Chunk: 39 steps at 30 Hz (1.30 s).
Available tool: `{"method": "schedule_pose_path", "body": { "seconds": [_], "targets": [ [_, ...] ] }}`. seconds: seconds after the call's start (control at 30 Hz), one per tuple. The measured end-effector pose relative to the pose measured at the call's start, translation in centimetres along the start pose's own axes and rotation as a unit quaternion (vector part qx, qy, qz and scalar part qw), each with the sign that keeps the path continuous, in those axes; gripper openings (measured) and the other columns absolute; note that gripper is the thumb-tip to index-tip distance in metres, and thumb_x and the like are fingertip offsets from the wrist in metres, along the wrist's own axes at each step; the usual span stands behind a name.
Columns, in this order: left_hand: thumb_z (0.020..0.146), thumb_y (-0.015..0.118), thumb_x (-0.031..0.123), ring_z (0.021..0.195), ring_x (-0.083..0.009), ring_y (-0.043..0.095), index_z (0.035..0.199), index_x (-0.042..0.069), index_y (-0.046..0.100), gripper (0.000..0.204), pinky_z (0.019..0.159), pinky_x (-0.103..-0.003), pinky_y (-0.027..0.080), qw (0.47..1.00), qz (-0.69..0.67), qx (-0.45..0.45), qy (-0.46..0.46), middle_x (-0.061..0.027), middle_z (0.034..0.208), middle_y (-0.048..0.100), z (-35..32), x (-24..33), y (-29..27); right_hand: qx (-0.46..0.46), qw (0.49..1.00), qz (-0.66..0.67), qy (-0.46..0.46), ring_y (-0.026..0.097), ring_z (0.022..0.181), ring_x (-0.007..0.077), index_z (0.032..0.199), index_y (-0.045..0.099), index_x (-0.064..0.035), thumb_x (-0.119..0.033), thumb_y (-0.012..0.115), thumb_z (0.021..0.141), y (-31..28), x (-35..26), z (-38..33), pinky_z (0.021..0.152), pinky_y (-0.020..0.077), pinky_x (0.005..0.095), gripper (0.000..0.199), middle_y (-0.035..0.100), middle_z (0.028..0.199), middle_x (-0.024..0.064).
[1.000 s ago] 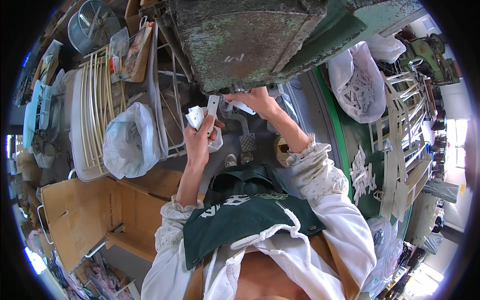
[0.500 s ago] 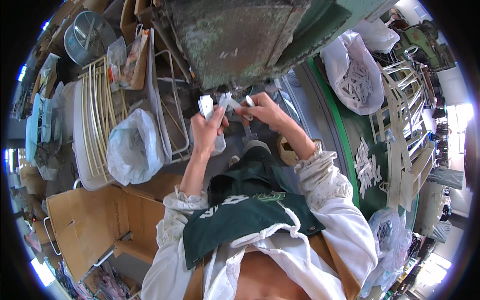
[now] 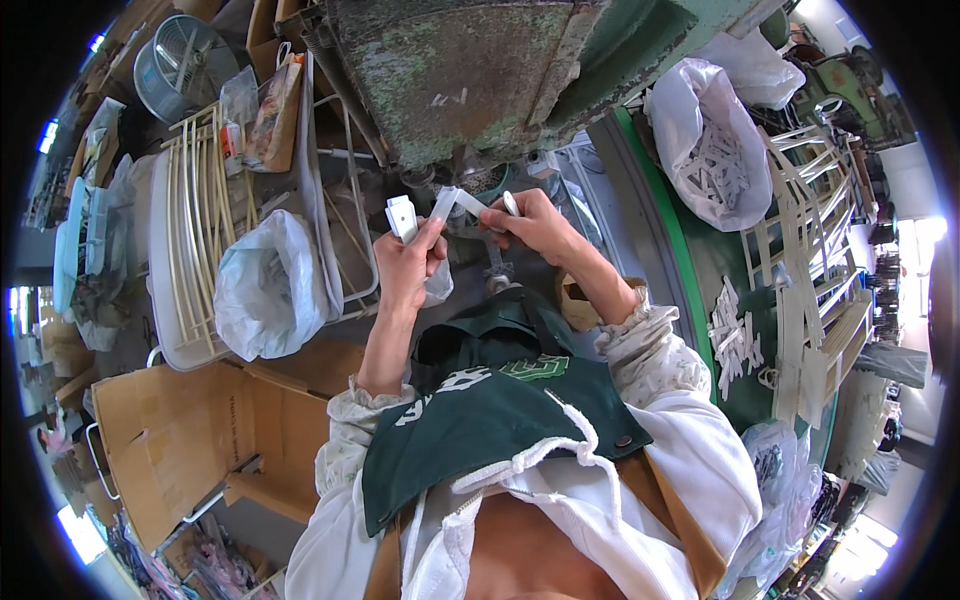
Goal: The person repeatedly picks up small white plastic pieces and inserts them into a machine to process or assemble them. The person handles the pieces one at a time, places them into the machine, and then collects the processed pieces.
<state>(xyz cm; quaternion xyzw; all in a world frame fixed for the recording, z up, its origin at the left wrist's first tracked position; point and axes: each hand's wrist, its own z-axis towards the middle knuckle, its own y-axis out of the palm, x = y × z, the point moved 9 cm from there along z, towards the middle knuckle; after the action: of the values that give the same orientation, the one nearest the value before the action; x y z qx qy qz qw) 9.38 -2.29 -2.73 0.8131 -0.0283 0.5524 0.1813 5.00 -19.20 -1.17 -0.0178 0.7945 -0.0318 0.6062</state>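
My left hand [image 3: 403, 268] is closed round a small stack of flat white strips [image 3: 402, 217], whose ends stick up past its fingers. Between thumb and fingers it also pinches a single white strip [image 3: 444, 204]. A second white strip [image 3: 470, 202] is pinched in my right hand [image 3: 537, 224]. The two strips slant up and come together at their upper ends, like an upturned V; whether they are joined cannot be made out. Another white piece with a rounded end [image 3: 511, 204] pokes out above my right fingers. Both hands are just below the worn green machine [image 3: 450, 85].
On the right, a green-edged bench [image 3: 672, 230] carries a white bag [image 3: 672, 150] of strips and a loose pile of strips [image 3: 733, 330]. At left are a white bag [image 3: 268, 300], long pale rods [image 3: 190, 240] and an open cardboard box [image 3: 170, 450].
The two strips crossed each other before; now they meet at their upper ends in an upturned V. Both hands keep their hold, and the stack in my left hand has tilted.
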Motion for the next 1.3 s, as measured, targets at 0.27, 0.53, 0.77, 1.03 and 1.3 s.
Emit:
{"method": "schedule_pose_path", "body": {
  "seconds": [0.27, 0.53, 0.77, 1.03, 1.3],
  "targets": [
    [0.087, 0.064, 0.014, 0.042, -0.0053, 0.042, 0.085, -0.003, 0.065, 0.017, 0.04, -0.019, 0.027, 0.997, 0.05, -0.039, 0.04, -0.0074, 0.063, 0.062, -0.7, 2.7, 1.4, 0.008, 0.997, 0.047, -0.066, 0.046, 0.051, 0.0049, 0.081, 0.067, 0.0003, -0.022, 0.064, 0.088, -0.6, -1.6, -0.5, 0.046, 0.0306, 0.0212, 0.023, 0.056, 0.058, -0.001],
    [0.088, 0.059, 0.017, 0.044, -0.0117, 0.048, 0.09, 0.002, 0.054, 0.015, 0.038, -0.021, 0.028, 0.998, -0.039, -0.019, -0.035, -0.015, 0.073, 0.065, -3.6, -0.5, -4.6, 0.444, 0.863, 0.205, -0.125, 0.049, 0.055, 0.0086, 0.085, 0.068, -0.0018, -0.033, 0.064, 0.086, -22.5, 2.5, -7.1, 0.05, 0.0381, 0.0248, 0.032, 0.06, 0.067, 0.0008],
    [0.091, 0.055, 0.013, 0.065, -0.0147, 0.05, 0.098, -0.001, 0.053, 0.016, 0.056, -0.029, 0.041, 0.964, -0.23, -0.048, -0.127, -0.0061, 0.08, 0.054, -1.2, -4.7, -3.1, 0.367, 0.888, -0.267, -0.074, 0.063, 0.073, 0.0225, 0.118, 0.057, -0.003, -0.01, 0.056, 0.084, -22.0, 2.3, -3.2, 0.059, 0.0498, 0.0352, 0.034, 0.062, 0.079, 0.015],
    [0.092, 0.054, 0.016, 0.065, -0.0131, 0.046, 0.105, -0.003, 0.054, 0.023, 0.06, -0.027, 0.04, 0.951, -0.263, -0.091, -0.132, -0.0032, 0.078, 0.05, -1.0, -3.9, -1.0, 0.062, 0.988, 0.035, -0.135, 0.057, 0.055, 0.0078, 0.094, 0.048, 0.0025, -0.007, 0.047, 0.095, 1.5, -4.4, -0.3, 0.045, 0.0427, 0.0219, 0.01, 0.063, 0.076, 0.0084],
    [0.09, 0.058, 0.012, 0.062, -0.0137, 0.052, 0.102, -0.004, 0.057, 0.021, 0.056, -0.027, 0.042, 0.95, -0.276, -0.078, -0.125, -0.0051, 0.075, 0.055, -0.7, -3.9, -0.2, 0.1, 0.98, 0.056, -0.162, 0.058, 0.053, 0.0119, 0.086, 0.038, 0.0026, -0.01, 0.044, 0.097, 2.1, -4.2, 1.2, 0.042, 0.0433, 0.0237, 0.017, 0.062, 0.076, 0.0126]
  ]
}}
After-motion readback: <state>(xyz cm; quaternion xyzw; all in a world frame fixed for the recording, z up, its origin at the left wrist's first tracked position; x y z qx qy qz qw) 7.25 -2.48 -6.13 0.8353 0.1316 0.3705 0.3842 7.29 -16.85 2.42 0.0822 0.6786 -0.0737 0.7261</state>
